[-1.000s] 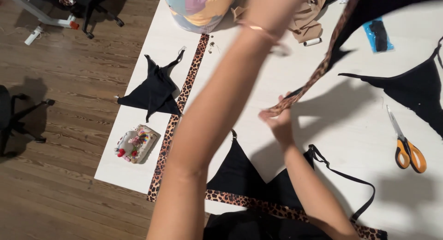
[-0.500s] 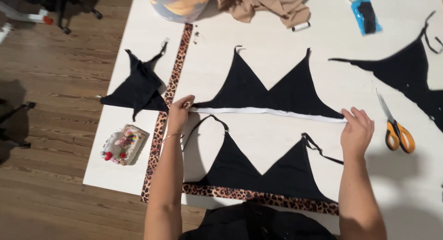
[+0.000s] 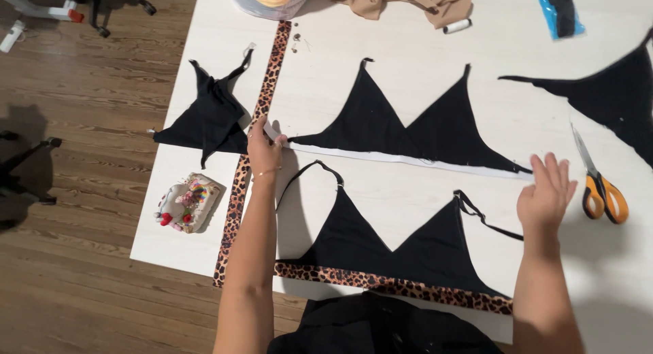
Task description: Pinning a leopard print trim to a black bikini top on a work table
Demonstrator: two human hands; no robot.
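Just nearer than the white band (image 3: 408, 158), a leopard-trimmed black piece (image 3: 394, 248) is laid. The band, edging the black twin-triangle piece (image 3: 408, 126), is pinched by the left hand (image 3: 264, 150) and pressed flat by the open right hand (image 3: 547, 194); smoothing seems underway, and even tension is likely needed next.

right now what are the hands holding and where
Left hand pinches the left end of the white band under the black triangle top. Right hand lies flat on its right end.
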